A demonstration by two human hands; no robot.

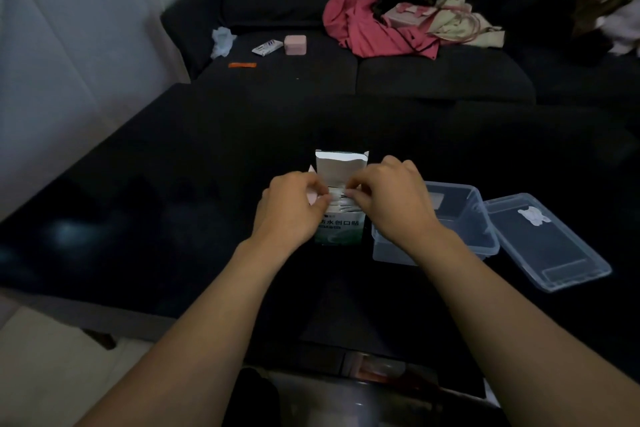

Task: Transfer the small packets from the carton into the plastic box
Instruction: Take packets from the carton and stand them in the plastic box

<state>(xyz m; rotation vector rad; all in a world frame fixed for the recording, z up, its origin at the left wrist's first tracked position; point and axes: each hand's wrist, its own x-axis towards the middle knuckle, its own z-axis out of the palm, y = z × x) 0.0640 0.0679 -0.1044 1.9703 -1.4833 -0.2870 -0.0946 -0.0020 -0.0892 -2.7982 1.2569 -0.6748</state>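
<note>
**Both hands at the open carton**

The carton (pixel 341 225) stands upright at the centre of the dark table (pixel 173 184), its top flap (pixel 337 168) folded back toward 12 o'clock. White packets (pixel 341 199) show in its mouth, packed on edge.

The left hand (pixel 291 208) comes in from 7 o'clock and sits against the carton's left side, fingers curled, thumb and fingertips pinching at the left end of the packets. The right hand (pixel 391 198) comes in from 5 o'clock, its fingers likewise curled and pinching the right end of the packets at the carton's mouth. Whether each hand grasps a packet alone or the carton edge too cannot be told.

The box (pixel 485 236), clear plastic, stands just beside the carton at 3 o'clock, partly hidden by the right wrist. Its lid (pixel 547 243) lies flat on the table further toward 3 o'clock, touching or nearly touching the box, with a white sticker (pixel 533 217) on it.

Beyond the table at 12 o'clock is a dark sofa (pixel 433 80). On it lie pink cloth (pixel 367 24) and a cream bag (pixel 457 14) at 1 o'clock, and a pink block (pixel 295 44), a small wrapper (pixel 266 47), a crumpled tissue (pixel 221 42) and an orange strip (pixel 242 65) at 11 o'clock.
</note>
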